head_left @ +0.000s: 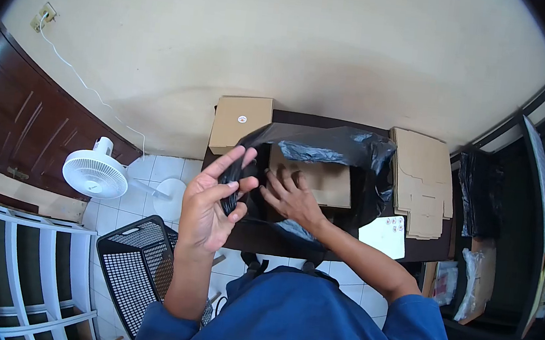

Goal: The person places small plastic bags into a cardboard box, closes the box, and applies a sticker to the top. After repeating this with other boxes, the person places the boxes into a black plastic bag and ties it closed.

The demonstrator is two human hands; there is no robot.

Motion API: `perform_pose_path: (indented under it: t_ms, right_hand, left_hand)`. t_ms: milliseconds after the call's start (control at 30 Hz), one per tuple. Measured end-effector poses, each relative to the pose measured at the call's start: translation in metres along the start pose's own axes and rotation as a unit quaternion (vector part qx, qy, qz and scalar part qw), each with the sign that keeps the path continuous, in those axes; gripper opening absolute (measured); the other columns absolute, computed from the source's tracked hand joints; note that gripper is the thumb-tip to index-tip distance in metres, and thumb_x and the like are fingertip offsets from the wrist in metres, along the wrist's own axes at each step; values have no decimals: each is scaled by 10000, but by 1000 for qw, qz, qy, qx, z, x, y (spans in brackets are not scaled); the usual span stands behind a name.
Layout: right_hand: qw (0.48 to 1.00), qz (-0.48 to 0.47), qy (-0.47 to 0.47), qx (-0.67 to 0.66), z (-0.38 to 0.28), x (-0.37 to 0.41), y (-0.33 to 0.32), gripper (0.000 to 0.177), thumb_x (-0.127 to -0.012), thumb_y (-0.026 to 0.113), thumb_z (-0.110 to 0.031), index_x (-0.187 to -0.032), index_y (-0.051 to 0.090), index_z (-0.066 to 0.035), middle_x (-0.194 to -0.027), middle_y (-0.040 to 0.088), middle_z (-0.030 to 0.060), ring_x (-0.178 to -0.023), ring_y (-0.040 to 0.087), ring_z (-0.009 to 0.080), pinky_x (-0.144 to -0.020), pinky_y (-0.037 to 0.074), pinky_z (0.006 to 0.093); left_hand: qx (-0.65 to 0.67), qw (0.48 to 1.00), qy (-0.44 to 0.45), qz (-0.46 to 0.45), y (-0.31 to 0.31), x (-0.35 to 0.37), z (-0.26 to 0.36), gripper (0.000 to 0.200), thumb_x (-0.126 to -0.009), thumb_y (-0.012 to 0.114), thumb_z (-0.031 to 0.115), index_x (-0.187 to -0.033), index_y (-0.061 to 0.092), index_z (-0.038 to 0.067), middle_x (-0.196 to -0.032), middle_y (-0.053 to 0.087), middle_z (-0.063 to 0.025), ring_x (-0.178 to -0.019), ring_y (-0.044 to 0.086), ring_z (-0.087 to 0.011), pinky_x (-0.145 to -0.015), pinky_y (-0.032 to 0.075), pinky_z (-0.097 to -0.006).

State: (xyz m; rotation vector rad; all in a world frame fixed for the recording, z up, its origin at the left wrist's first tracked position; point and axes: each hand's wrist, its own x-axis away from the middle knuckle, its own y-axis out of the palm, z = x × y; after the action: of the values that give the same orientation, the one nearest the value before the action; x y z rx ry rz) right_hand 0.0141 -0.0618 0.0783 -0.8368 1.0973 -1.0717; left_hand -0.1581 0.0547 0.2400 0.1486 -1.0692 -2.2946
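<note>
A large black plastic bag lies with its mouth spread wide on the dark table. Inside it, a brown cardboard box shows through the opening. My left hand pinches the bag's left edge, with bunched plastic between thumb and fingers. My right hand reaches over the near rim into the bag. Its fingers are spread over the left part of the box's top and appear to touch it.
A closed cardboard box with a round sticker stands back left. Flattened cardboard boxes are stacked at right, near a white sticker sheet. A white fan and black basket stand left on the floor.
</note>
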Motion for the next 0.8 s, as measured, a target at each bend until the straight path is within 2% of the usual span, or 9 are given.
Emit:
perform_pose_path:
  t_ms: [167,200,300,433,533,600,700,733,800]
  right_hand:
    - [998,-8,-28,54,1,1,0,439,-930,543,-261,-1363,547,-187,-1502,457,154,-1309,491,336,-1023,429,509]
    - [996,-5,-47,80,-1,1,-2,433,-925,547,-251,-1350,551,-168,-1494,462,154,-1307,497,323,-1020,438,482]
    - [977,-21,-156,-143,-22,17,-20,385,-908,553,-216,-1271,579,-94,-1428,512,156,-1278,538,292,-991,465,390]
    - [857,-305,-11,-416,-42,60,-27,356,-916,601,-237,-1188,612,-7,-1241,633,228,-1162,627,383,-940,521,453]
    - [802,-413,88,-422,-39,87,12,390,-928,609,-275,-1196,623,8,-1224,652,262,-1146,635,424,-947,525,503]
    - [785,-458,120,-400,-34,85,38,405,-932,610,-294,-1206,632,4,-1251,649,263,-1161,634,418,-957,523,506]
    - [758,-490,142,-407,-28,77,86,415,-933,602,-316,-1222,650,-22,-1301,642,237,-1192,632,384,-972,518,490]
    - [750,-484,138,-430,-33,91,128,420,-934,592,-327,-1226,655,-33,-1308,644,222,-1198,633,375,-976,516,489]
    - [743,-515,109,-413,-28,76,121,435,-937,531,-335,-1251,674,-70,-1343,643,174,-1220,626,362,-988,502,493]
  left_hand:
    - [2,999,33,25,-3,-5,2,552,-913,488,-76,-1460,413,-56,-1430,528,-240,-1148,667,-307,-662,604,-328]
    - [-23,997,69,25,-3,-8,2,520,-934,494,-67,-1447,415,-53,-1415,528,-249,-1159,659,-323,-797,629,-393]
    - [-135,982,135,11,-11,-6,0,500,-950,509,-57,-1442,424,-54,-1405,536,-247,-1157,657,-316,-902,607,-430]
    - [-417,884,209,43,-27,14,-25,417,-974,538,1,-1380,459,-52,-1265,583,-177,-1071,638,-235,-954,515,-342]
    - [-385,816,392,177,-86,29,-74,339,-957,606,16,-1260,455,-4,-1157,519,-114,-949,541,-152,-843,464,-277]
    - [-438,827,292,196,-112,48,-115,445,-922,707,144,-1212,387,37,-1114,457,-97,-861,469,-132,-762,432,-269]
    - [-350,884,-245,189,-117,65,-168,870,-857,790,481,-1348,340,-79,-1276,466,-209,-1027,582,-239,-758,542,-367]
    - [-302,889,-306,158,-118,60,-184,681,-898,739,477,-1183,579,-120,-1192,614,-238,-984,656,-270,-713,545,-386]
    - [-421,860,-274,89,-143,31,-215,512,-935,702,399,-1109,644,-79,-1030,688,-212,-864,690,-243,-670,544,-369]
